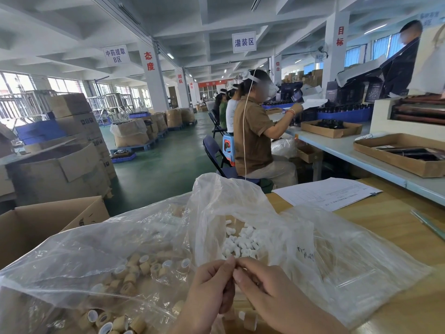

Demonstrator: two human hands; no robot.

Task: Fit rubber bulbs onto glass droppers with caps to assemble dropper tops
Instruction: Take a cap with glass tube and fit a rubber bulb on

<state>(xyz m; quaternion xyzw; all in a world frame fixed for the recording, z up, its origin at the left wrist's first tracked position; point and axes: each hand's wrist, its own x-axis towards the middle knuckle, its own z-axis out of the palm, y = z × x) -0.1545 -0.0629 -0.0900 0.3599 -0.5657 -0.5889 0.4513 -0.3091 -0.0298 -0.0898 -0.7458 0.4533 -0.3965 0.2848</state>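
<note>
At top centre a hanging sign (244, 42) read 灌装区, and a second sign (115, 55) at upper left read 中药提取B区. My left hand (209, 288) and right hand (269, 295) met at lower centre with fingertips curled together. I could not tell what they pinched. The white bulbs (240, 239) lay just above in a clear bag (337, 249), with tan caps (134, 268) at lower left.

The left hand (207, 288) and right hand (267, 291) hide whatever lies between them; print on the far paper sheet (325, 192) is illegible
</note>
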